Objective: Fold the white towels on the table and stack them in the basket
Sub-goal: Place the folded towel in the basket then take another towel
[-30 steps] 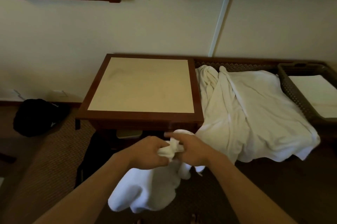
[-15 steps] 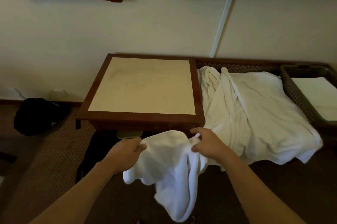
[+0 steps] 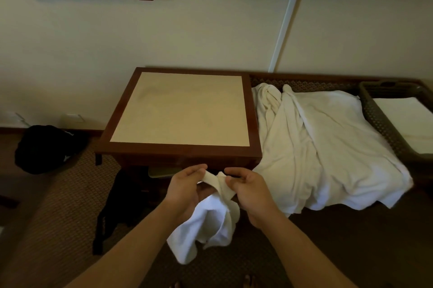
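Right now both hands work at the top edge of a small white towel (image 3: 208, 224), held in the air just in front of the near edge of the square table (image 3: 185, 149). The left hand (image 3: 185, 191) pinches the bunched cloth between thumb and curled fingers, and the right hand (image 3: 248, 190) pinches the same strip close beside it, so the two grips almost meet. Below them the rest of the towel hangs loose and crumpled, clear of the table's front rail. Holding it this way lets its weight pull the fabric straight while the fingers feel along the hem for corners; my reading is that the person is hunting for an edge to spread before the first fold. Whether a true corner is already in either pinch I cannot tell, since the cloth is twisted there.

Immediately to the right of the table, a heap of larger white towels (image 3: 323, 147) lies spread and unfolded over a lower surface, awaiting its turn. Farther right of the table, past that heap, the dark woven basket (image 3: 375, 119) holds what looks like a flat folded white towel (image 3: 407, 119). The table's pale top gives a flat place for folding, which probably explains why the towel is brought to its front edge.
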A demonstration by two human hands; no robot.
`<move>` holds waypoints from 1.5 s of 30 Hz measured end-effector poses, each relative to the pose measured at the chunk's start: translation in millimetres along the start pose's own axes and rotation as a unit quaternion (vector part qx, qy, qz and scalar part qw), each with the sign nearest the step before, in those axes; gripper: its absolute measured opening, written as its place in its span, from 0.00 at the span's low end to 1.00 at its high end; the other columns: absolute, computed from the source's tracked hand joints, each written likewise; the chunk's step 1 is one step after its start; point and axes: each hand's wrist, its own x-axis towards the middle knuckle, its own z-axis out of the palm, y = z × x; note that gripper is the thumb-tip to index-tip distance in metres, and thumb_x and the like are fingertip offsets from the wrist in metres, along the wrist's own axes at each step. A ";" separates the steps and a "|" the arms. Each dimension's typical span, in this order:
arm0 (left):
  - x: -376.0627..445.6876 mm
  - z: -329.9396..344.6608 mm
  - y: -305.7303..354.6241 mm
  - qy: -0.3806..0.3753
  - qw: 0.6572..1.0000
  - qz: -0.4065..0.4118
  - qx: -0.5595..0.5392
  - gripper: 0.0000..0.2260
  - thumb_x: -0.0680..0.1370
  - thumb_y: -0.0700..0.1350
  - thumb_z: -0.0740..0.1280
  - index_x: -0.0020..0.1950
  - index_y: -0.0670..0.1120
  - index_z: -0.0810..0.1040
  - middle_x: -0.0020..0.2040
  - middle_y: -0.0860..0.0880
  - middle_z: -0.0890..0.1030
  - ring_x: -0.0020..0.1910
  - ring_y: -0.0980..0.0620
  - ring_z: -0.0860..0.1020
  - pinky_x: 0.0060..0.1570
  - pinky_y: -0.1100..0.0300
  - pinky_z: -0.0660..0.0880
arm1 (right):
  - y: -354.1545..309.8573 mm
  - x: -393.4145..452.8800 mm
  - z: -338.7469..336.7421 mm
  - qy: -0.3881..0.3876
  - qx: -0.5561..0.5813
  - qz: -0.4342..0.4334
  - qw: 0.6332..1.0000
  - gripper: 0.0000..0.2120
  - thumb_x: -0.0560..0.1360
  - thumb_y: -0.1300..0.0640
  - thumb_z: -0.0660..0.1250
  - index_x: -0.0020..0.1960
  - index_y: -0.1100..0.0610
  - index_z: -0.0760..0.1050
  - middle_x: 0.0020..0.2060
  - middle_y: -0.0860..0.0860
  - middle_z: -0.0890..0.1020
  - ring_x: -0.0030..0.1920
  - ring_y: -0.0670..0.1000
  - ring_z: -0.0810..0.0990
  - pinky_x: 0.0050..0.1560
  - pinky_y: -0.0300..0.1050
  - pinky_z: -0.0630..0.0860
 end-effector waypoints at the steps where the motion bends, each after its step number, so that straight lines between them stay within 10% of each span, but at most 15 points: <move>1: -2.4 1.5 1.0 0.005 0.999 0.000 -0.035 0.09 0.82 0.33 0.65 0.61 0.36 0.78 0.54 0.35 0.82 0.45 0.43 0.87 0.40 0.55 0.83 | 2.7 -1.8 1.9 0.014 -0.009 -0.021 1.000 0.10 0.80 0.62 0.69 0.52 0.47 0.82 0.48 0.48 0.87 0.50 0.48 0.85 0.52 0.46 0.83; 6: -8.6 8.8 -1.2 0.014 0.993 0.005 -0.116 0.14 0.79 0.30 0.67 0.64 0.37 0.76 0.59 0.34 0.80 0.51 0.40 0.85 0.42 0.55 0.84 | 9.2 -13.9 16.4 0.007 0.117 -0.030 0.993 0.06 0.80 0.65 0.68 0.50 0.60 0.84 0.46 0.55 0.87 0.49 0.55 0.86 0.47 0.47 0.82; 11: -7.4 8.0 1.6 0.036 0.986 0.010 -0.161 0.15 0.78 0.29 0.69 0.63 0.39 0.78 0.58 0.35 0.81 0.51 0.40 0.86 0.52 0.50 0.84 | 6.2 -18.9 31.0 -0.011 0.054 -0.101 0.993 0.12 0.74 0.63 0.76 0.56 0.53 0.82 0.49 0.46 0.87 0.52 0.47 0.86 0.53 0.46 0.83; 16: 1.1 -20.7 14.4 0.086 0.984 0.077 0.136 0.17 0.79 0.33 0.67 0.67 0.45 0.78 0.53 0.40 0.83 0.50 0.43 0.84 0.55 0.46 0.82 | -2.7 -5.6 14.8 0.034 -0.015 -0.118 0.992 0.19 0.73 0.70 0.72 0.54 0.48 0.80 0.47 0.46 0.86 0.50 0.43 0.84 0.50 0.42 0.82; 21: -9.6 -30.2 13.3 0.010 0.759 0.201 0.620 0.28 0.80 0.52 0.68 0.79 0.56 0.64 0.71 0.50 0.69 0.61 0.53 0.75 0.57 0.58 0.74 | -16.9 -3.3 5.4 -0.049 -0.021 -0.124 0.991 0.20 0.73 0.71 0.73 0.57 0.51 0.77 0.46 0.52 0.87 0.47 0.49 0.86 0.46 0.43 0.82; 25: -18.2 -22.8 9.7 -0.116 0.766 0.373 0.511 0.14 0.81 0.48 0.70 0.66 0.56 0.78 0.62 0.62 0.77 0.62 0.64 0.75 0.59 0.65 0.75 | -20.2 -2.7 0.6 -0.082 0.044 -0.087 0.992 0.23 0.71 0.69 0.76 0.62 0.55 0.76 0.48 0.57 0.87 0.50 0.56 0.87 0.52 0.52 0.84; 29: -10.8 -21.8 3.6 -0.048 0.727 0.486 0.483 0.11 0.78 0.32 0.70 0.54 0.46 0.83 0.51 0.55 0.81 0.52 0.62 0.79 0.51 0.70 0.75 | -20.0 -8.3 -1.5 -0.118 0.283 0.034 0.951 0.16 0.75 0.74 0.67 0.62 0.64 0.76 0.52 0.62 0.86 0.49 0.57 0.87 0.44 0.48 0.83; 36: -26.3 -12.9 -7.2 -0.104 0.786 0.389 0.468 0.06 0.84 0.39 0.63 0.52 0.51 0.74 0.43 0.53 0.77 0.40 0.54 0.75 0.36 0.64 0.72 | -14.2 -12.1 4.2 -0.039 0.329 0.039 0.943 0.12 0.77 0.70 0.68 0.60 0.63 0.75 0.53 0.61 0.86 0.51 0.57 0.86 0.43 0.46 0.83; 45: -18.6 -10.7 -0.4 -0.172 0.632 0.537 0.532 0.05 0.82 0.42 0.68 0.57 0.43 0.81 0.51 0.52 0.76 0.46 0.57 0.77 0.47 0.63 0.76 | -26.2 -14.5 -13.5 -0.098 0.198 0.006 0.975 0.14 0.78 0.71 0.67 0.63 0.65 0.76 0.52 0.60 0.87 0.54 0.56 0.86 0.50 0.45 0.83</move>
